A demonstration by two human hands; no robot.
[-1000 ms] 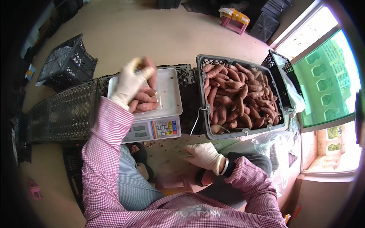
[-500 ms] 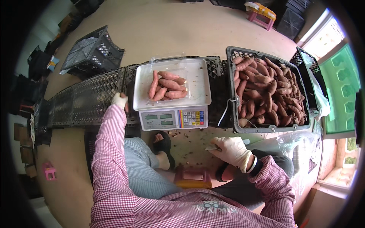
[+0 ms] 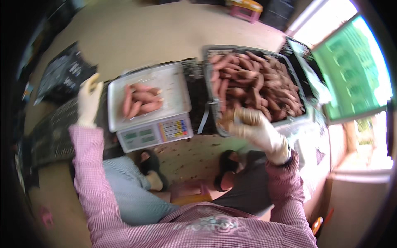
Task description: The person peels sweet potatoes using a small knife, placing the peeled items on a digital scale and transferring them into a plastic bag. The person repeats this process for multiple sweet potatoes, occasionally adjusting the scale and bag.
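Note:
My gloved left hand (image 3: 91,95) is raised just left of the scale (image 3: 149,136), fingers slightly curled and apart, nothing visible in them. On the scale's white pan (image 3: 173,93), several sweet potatoes (image 3: 142,101) lie in a clear plastic tray. My gloved right hand (image 3: 254,130) is at the front left of a black crate (image 3: 302,109) heaped with sweet potatoes (image 3: 256,78). Its fingers are bent and closed; motion blur hides what, if anything, they hold.
Another black crate (image 3: 62,76) stands at the back left, and one (image 3: 295,49) behind the full crate. A dark perforated platform (image 3: 53,136) carries the scale. A small stool (image 3: 246,12) is at the back, a green-paned window (image 3: 351,70) at right. My feet (image 3: 151,165) are below.
My left hand, which held a sweet potato, has moved left and up and now shows none. My right hand has risen from above my knee to the full crate. The view has shifted.

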